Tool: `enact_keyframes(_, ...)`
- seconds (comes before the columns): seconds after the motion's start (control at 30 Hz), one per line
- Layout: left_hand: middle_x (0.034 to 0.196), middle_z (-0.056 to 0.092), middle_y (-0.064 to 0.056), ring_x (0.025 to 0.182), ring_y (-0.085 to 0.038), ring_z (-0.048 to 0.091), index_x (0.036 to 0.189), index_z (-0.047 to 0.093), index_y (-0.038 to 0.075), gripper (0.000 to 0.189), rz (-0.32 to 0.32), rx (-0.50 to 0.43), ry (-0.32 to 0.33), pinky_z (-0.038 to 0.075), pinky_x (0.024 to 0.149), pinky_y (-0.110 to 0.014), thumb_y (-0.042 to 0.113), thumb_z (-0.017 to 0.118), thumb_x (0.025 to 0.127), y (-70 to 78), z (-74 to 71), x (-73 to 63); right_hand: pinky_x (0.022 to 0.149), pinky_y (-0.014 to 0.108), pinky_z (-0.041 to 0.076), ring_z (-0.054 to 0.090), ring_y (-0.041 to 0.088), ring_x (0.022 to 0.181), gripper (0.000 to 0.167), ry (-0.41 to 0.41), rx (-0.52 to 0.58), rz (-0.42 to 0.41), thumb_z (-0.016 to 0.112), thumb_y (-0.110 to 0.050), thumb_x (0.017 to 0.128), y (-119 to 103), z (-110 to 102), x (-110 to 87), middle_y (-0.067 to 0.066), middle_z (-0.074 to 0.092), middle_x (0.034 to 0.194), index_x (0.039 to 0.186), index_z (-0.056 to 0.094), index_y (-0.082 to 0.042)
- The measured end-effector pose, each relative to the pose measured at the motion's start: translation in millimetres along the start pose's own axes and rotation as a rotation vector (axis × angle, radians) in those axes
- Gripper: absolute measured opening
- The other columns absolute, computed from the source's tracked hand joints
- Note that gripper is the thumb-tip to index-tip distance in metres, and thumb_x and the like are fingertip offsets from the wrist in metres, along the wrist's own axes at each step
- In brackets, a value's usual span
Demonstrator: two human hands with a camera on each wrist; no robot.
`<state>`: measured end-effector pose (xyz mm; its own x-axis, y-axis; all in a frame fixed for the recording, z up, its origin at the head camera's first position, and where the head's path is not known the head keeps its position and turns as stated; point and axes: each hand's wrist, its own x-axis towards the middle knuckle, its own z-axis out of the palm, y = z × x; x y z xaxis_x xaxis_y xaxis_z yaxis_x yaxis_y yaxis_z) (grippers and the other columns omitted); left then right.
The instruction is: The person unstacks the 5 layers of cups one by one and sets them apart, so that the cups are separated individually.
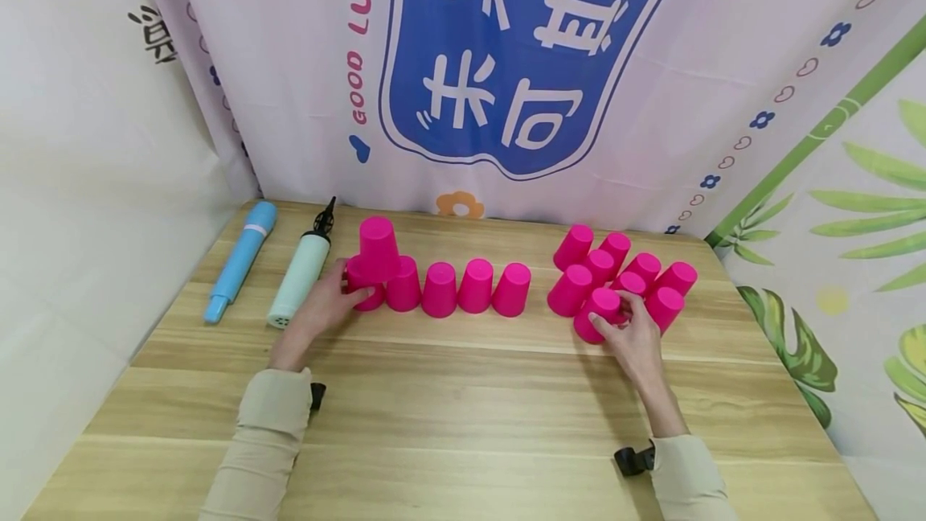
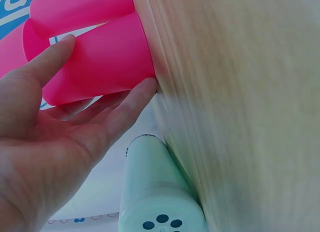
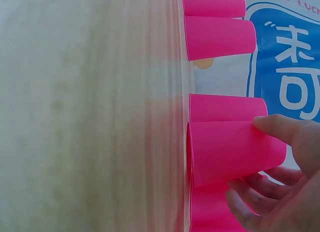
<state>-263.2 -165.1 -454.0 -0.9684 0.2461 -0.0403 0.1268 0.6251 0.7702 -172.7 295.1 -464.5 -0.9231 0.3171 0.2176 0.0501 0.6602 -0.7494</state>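
Upside-down pink cups (image 1: pixel 440 292) stand in a row on the table. My left hand (image 1: pixel 329 300) holds the leftmost cup (image 2: pixel 110 57), thumb on one side and fingers on the other. Another pink cup (image 1: pixel 379 248) sits higher, across the tops of the first two in the row. On the right, my right hand (image 1: pixel 637 340) grips the front cup (image 3: pixel 235 149) of a cluster of upside-down pink cups (image 1: pixel 576 246) between thumb and fingers. That cup's rim is at or very near the tabletop; whether it is lifted I cannot tell.
A pale green hand pump (image 1: pixel 300 280) with a black nozzle lies left of the row, close to my left hand. Farther left is a blue tube-shaped pump (image 1: pixel 242 264). A printed curtain (image 1: pixel 304 103) hangs behind the wooden table (image 1: pixel 463 424).
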Motion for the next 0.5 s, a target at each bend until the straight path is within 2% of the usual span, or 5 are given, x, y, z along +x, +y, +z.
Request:
enact_keyframes(0.2,0.136,0.045,-0.031,0.124,-0.045,0.046,0.142,0.027,-0.007,0.062,0.001,-0.003,0.002,0.043,0.101,-0.054,0.02,0.058,0.096,-1.7,-0.5,0.5,0.09,0.044,0.051,0.056,0.036,0.109,0.061,-0.041,0.012,0.012,0.074,-0.02,0.084,-1,-2,-0.4,0.023,0.057,0.121,0.133,0.044,0.001)
enact_keyframes(0.37,0.136,0.045,-0.03,0.124,-0.045,0.046,0.142,0.027,-0.007,0.062,-0.004,-0.007,0.001,0.043,0.101,-0.054,0.021,0.058,0.096,-2.3,-1.0,0.6,0.093,0.049,0.05,0.054,0.038,0.112,0.066,-0.048,0.006,0.012,0.074,-0.02,0.084,-4,-4,-2.3,0.024,0.054,0.125,0.136,0.04,0.002)
enact_keyframes(0.43,0.136,0.046,-0.03,0.123,-0.045,0.046,0.142,0.028,-0.007,0.062,-0.002,-0.008,-0.001,0.043,0.101,-0.054,0.021,0.058,0.096,-2.3,-1.1,0.5,0.094,0.05,0.049,0.053,0.038,0.113,0.069,-0.023,-0.017,-0.021,0.075,-0.02,0.084,-9,-5,-5.2,0.023,0.052,0.127,0.139,0.038,0.002)
enact_keyframes(0.5,0.136,0.046,-0.03,0.123,-0.045,0.047,0.142,0.027,-0.007,0.062,0.002,-0.008,-0.003,0.043,0.1,-0.054,0.022,0.059,0.096,-2.3,-1.4,1.0,0.093,0.053,0.048,0.052,0.038,0.114,0.069,0.045,-0.058,-0.101,0.075,-0.017,0.083,-18,-6,-9.4,0.023,0.051,0.128,0.139,0.039,0.002)
